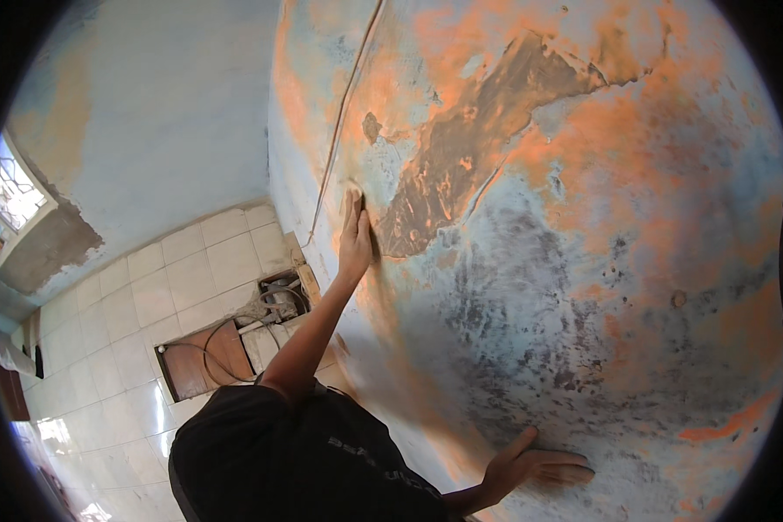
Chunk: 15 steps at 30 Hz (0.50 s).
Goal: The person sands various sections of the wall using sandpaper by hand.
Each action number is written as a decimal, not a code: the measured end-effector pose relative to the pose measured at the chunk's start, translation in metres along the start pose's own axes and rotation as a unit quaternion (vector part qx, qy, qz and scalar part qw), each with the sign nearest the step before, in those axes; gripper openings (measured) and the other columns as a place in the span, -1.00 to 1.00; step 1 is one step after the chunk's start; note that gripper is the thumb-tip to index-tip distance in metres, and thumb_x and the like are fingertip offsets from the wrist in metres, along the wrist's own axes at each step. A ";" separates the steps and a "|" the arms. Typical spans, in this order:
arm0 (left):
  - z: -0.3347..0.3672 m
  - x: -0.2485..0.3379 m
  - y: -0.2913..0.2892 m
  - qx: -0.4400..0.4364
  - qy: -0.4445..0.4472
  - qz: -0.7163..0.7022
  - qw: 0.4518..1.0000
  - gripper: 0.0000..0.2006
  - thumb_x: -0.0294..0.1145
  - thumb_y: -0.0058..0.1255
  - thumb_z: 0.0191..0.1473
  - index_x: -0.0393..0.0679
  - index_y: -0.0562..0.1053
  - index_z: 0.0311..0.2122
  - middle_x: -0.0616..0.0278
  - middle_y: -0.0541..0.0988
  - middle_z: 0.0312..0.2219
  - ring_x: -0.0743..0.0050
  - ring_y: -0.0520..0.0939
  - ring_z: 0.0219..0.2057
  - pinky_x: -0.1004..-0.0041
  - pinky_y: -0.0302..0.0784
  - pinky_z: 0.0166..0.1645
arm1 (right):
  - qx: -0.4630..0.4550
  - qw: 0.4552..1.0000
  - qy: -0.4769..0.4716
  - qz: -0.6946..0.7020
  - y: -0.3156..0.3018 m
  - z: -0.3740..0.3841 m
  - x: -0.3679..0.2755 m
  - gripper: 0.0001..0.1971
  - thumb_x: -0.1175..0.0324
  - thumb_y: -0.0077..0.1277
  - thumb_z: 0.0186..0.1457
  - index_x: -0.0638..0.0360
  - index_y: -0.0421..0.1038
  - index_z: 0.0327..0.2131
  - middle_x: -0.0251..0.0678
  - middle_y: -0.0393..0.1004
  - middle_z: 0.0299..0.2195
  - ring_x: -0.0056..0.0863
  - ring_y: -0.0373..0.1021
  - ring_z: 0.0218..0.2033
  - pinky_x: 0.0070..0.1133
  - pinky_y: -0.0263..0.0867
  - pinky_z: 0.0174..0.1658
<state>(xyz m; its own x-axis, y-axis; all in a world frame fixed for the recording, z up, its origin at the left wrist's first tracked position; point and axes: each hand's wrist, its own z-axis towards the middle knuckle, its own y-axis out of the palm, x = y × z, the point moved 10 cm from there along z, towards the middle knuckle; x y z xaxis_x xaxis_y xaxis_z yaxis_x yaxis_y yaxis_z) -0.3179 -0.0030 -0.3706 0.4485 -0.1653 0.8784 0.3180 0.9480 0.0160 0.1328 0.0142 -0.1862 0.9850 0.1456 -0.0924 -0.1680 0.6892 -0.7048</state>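
Note:
A wall [531,287] fills the right side, its worn paint patchy in pale blue, orange and dark stains. My left hand [354,233] lies against it with fingers stretched out, beside a thin cable running up the wall. Whether anything thin sits under that palm cannot be seen. A large patch of bare grey-brown plaster [461,148] with ragged edges begins just right of the left hand. Lower down, my right hand [539,467] is held flat on the wall, fingers extended and thumb spread, and shows nothing in it. Dark blotches mark the paint above the right hand.
The cable [344,104] hangs down the wall. Pale floor tiles [161,291] lie at left, with a recess holding pipes [278,300] and a brown panel [204,361] with a hose across it. A grilled window [16,187] is set in the far blue wall [174,96].

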 end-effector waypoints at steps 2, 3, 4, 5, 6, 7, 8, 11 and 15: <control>-0.004 -0.058 -0.006 0.019 -0.154 -0.033 0.987 -0.54 -0.36 -0.35 0.27 -0.26 0.10 0.24 -0.01 -0.01 0.28 0.18 0.01 0.31 0.42 -0.07 0.31 | 0.099 0.911 -0.194 -0.349 -0.012 -0.001 -0.050 -0.02 -0.11 -0.25 0.20 0.52 -0.63 0.20 0.29 -0.78 0.22 0.06 -0.71 0.30 -0.17 -0.58 0.28; -0.006 -0.060 -0.006 0.025 -0.153 -0.031 0.987 -0.54 -0.36 -0.35 0.27 -0.26 0.10 0.24 -0.01 -0.01 0.28 0.18 0.01 0.31 0.42 -0.07 0.31 | 0.144 0.844 -0.251 -0.453 -0.007 -0.006 -0.064 -0.02 -0.10 -0.25 0.20 0.52 -0.63 0.20 0.29 -0.77 0.22 0.07 -0.71 0.30 -0.16 -0.58 0.27; -0.011 -0.050 0.002 0.029 -0.140 -0.030 0.989 -0.54 -0.37 -0.35 0.27 -0.27 0.10 0.24 -0.01 -0.01 0.28 0.18 0.01 0.31 0.42 -0.07 0.31 | 0.120 0.945 -0.150 -0.265 -0.005 -0.002 -0.033 -0.03 -0.14 -0.30 0.20 0.45 -0.62 0.22 0.21 -0.77 0.24 0.00 -0.74 0.30 -0.16 -0.64 0.27; -0.020 -0.037 0.006 0.034 -0.128 -0.025 0.991 -0.54 -0.38 -0.35 0.27 -0.27 0.09 0.24 -0.01 -0.01 0.28 0.18 0.00 0.31 0.41 -0.07 0.31 | 0.086 0.993 -0.044 -0.061 -0.003 0.000 -0.003 -0.05 -0.18 -0.35 0.20 0.39 -0.62 0.24 0.12 -0.77 0.26 -0.06 -0.77 0.31 -0.15 -0.71 0.26; -0.024 -0.026 0.009 0.038 -0.117 -0.020 0.992 -0.54 -0.38 -0.36 0.27 -0.27 0.09 0.24 -0.01 -0.01 0.28 0.18 0.00 0.31 0.40 -0.06 0.31 | 0.084 0.993 -0.046 -0.062 0.000 -0.001 0.003 -0.05 -0.18 -0.35 0.20 0.39 -0.62 0.24 0.12 -0.77 0.26 -0.06 -0.77 0.31 -0.15 -0.71 0.26; -0.023 -0.011 0.009 0.039 -0.094 -0.052 0.994 -0.54 -0.40 -0.35 0.26 -0.26 0.10 0.24 -0.04 -0.03 0.29 0.13 -0.01 0.31 0.37 -0.07 0.31 | 0.082 0.992 -0.056 -0.080 0.000 -0.001 0.005 -0.05 -0.18 -0.36 0.20 0.39 -0.62 0.24 0.12 -0.77 0.26 -0.07 -0.78 0.30 -0.16 -0.73 0.26; -0.021 0.001 0.009 0.038 -0.095 -0.052 0.993 -0.54 -0.40 -0.35 0.26 -0.26 0.10 0.24 -0.04 -0.03 0.29 0.13 -0.01 0.31 0.37 -0.07 0.31 | 0.082 0.991 -0.060 -0.091 0.001 -0.001 0.005 -0.05 -0.18 -0.36 0.20 0.39 -0.62 0.24 0.12 -0.77 0.26 -0.07 -0.79 0.30 -0.16 -0.73 0.26; -0.021 0.061 0.015 -0.005 0.017 -0.017 1.000 -0.54 -0.43 -0.29 0.24 -0.23 0.13 0.23 -0.11 -0.05 0.28 -0.04 -0.03 0.30 0.27 -0.06 0.31 | 0.084 0.990 -0.065 -0.093 0.004 -0.001 0.005 -0.05 -0.20 -0.37 0.20 0.37 -0.62 0.24 0.12 -0.78 0.26 -0.07 -0.79 0.30 -0.17 -0.74 0.26; -0.043 0.125 0.032 -0.074 0.169 0.048 0.982 -0.51 -0.39 -0.14 0.18 -0.20 0.17 0.22 -0.14 -0.04 0.27 -0.13 0.00 0.29 0.17 -0.04 0.30 | 0.081 0.990 -0.063 -0.097 0.004 -0.003 0.005 -0.05 -0.21 -0.37 0.19 0.35 -0.62 0.25 0.12 -0.78 0.26 -0.07 -0.79 0.30 -0.17 -0.75 0.26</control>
<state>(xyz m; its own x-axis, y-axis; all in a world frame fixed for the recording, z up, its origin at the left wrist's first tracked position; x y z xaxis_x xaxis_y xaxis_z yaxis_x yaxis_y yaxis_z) -0.2160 -0.0050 -0.2807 0.7257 -0.1814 0.6636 0.3668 0.9181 -0.1502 0.1375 0.0158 -0.1915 0.9885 0.0788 0.1291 0.0103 0.8163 -0.5775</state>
